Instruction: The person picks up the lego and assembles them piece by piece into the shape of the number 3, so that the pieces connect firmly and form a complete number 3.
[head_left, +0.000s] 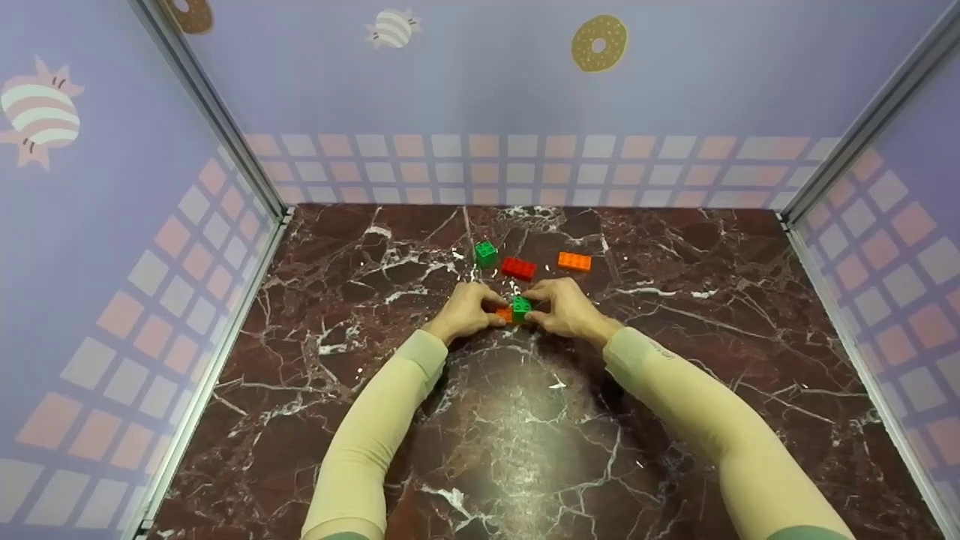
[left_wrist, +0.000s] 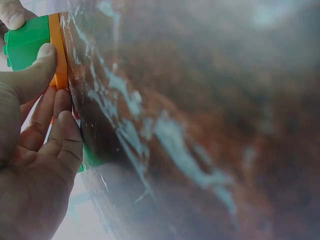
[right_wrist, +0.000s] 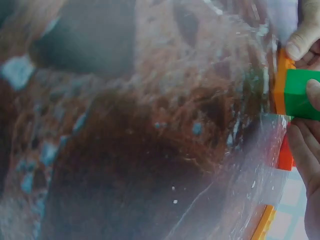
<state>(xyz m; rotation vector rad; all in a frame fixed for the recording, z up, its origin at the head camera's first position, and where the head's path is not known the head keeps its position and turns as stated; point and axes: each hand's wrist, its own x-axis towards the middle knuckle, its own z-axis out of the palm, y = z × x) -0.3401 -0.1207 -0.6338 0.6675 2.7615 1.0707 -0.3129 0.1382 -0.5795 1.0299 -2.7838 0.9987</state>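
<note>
An orange toy brick (head_left: pixel 505 315) lies flat on the table, and a taller green toy brick (head_left: pixel 520 307) sits on its right part, studs up. My left hand (head_left: pixel 466 310) pinches the orange brick from the left, thumb on the near side and fingers on the far side. From the right, my right hand (head_left: pixel 567 309) holds the green brick between thumb and fingers. In the left wrist view the green brick (left_wrist: pixel 27 44) touches the orange brick (left_wrist: pixel 58 50). Whether their studs are fully pressed together cannot be told.
Behind the hands lie a second green brick (head_left: pixel 485 253), a red brick (head_left: pixel 518 268) and another orange brick (head_left: pixel 574 261). The dark marbled table (head_left: pixel 517 420) is bounded by patterned panels at the back (head_left: pixel 487 90), left and right.
</note>
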